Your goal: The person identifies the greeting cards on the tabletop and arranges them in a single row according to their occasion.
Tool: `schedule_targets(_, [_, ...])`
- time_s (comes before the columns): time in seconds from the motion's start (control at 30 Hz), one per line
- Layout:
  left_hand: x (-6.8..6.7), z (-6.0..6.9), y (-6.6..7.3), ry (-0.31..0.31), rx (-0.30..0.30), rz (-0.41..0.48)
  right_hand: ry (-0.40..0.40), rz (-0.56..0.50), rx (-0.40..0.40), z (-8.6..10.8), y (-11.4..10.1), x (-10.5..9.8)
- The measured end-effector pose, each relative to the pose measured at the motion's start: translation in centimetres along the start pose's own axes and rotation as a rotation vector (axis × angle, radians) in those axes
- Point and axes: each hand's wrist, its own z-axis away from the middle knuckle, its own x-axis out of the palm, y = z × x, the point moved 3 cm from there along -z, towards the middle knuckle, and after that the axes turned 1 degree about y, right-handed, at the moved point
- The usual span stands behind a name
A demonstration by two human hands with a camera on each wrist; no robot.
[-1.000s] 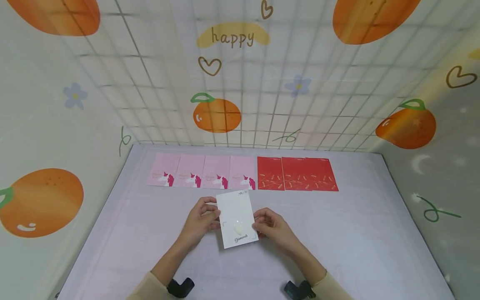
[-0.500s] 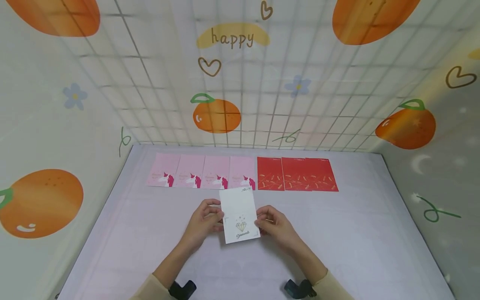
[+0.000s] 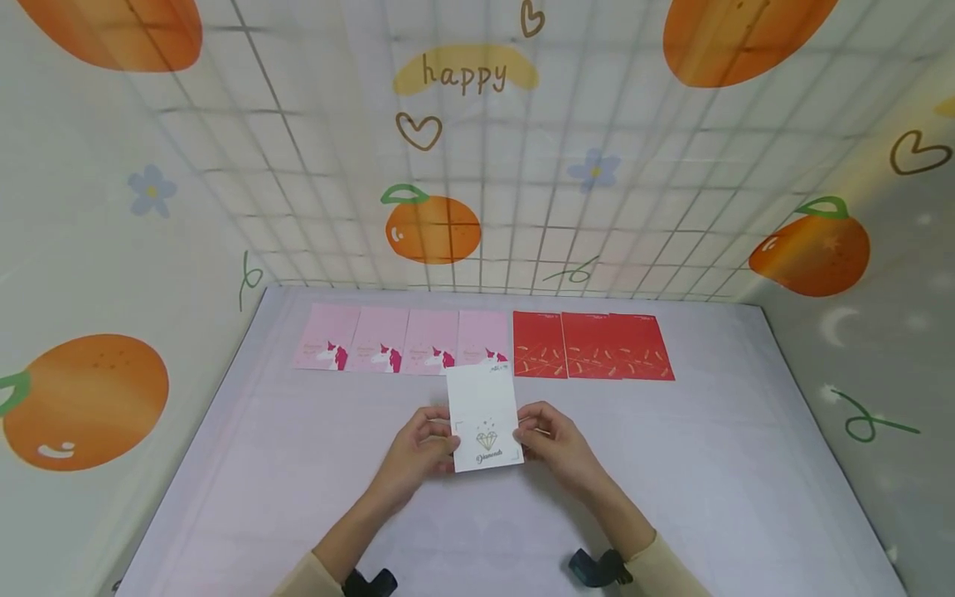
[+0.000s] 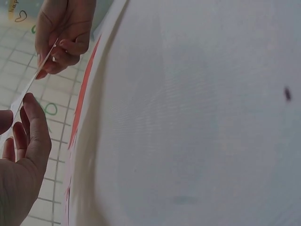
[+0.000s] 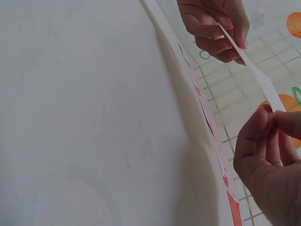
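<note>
A white card (image 3: 483,410) printed with a gold diamond and the word "Diamonds" is held above the table, its top edge overlapping the rightmost pink card in the head view. My left hand (image 3: 414,452) pinches its left edge between thumb and fingers. On the opposite edge, my right hand (image 3: 561,444) grips it the same way. Both wrist views show the white card (image 4: 33,80) nearly edge-on, raised off the surface. In the right wrist view its thin side (image 5: 256,73) runs between the two hands.
Along the far side of the table (image 3: 298,464) lies a row of several pink unicorn cards (image 3: 380,338), followed by red cards (image 3: 539,344), two of which overlap. A printed curtain with oranges (image 3: 433,230) and a grid rises behind.
Both hands have moved the white card slightly right and toward the far side. It has turned a little straighter, and glare has left its diamond print.
</note>
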Motion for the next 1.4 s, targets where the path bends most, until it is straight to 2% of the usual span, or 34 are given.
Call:
schedule_targets(0.47, [0.3,0.2,-0.4,-0.021,0.017,0.019,0.015,-0.034,-0.005,0.1,0.0,-0.4])
schedule_targets(0.87, [0.7,-0.4,-0.4,-0.031,0.038,0.028,0.051,0.016,-0.017,0.7,0.0,-1.0])
schedule_targets(1.07, [2.1,-1.6,-0.4,-0.059,0.028,0.029,0.15,0.085,-0.007,1.1,0.4,-2.3])
schedule_targets(1.4, [5.6,-4.0,-0.4,-0.1,0.042,0.003,0.285,0.122,0.027,2.0,0.4,-5.2])
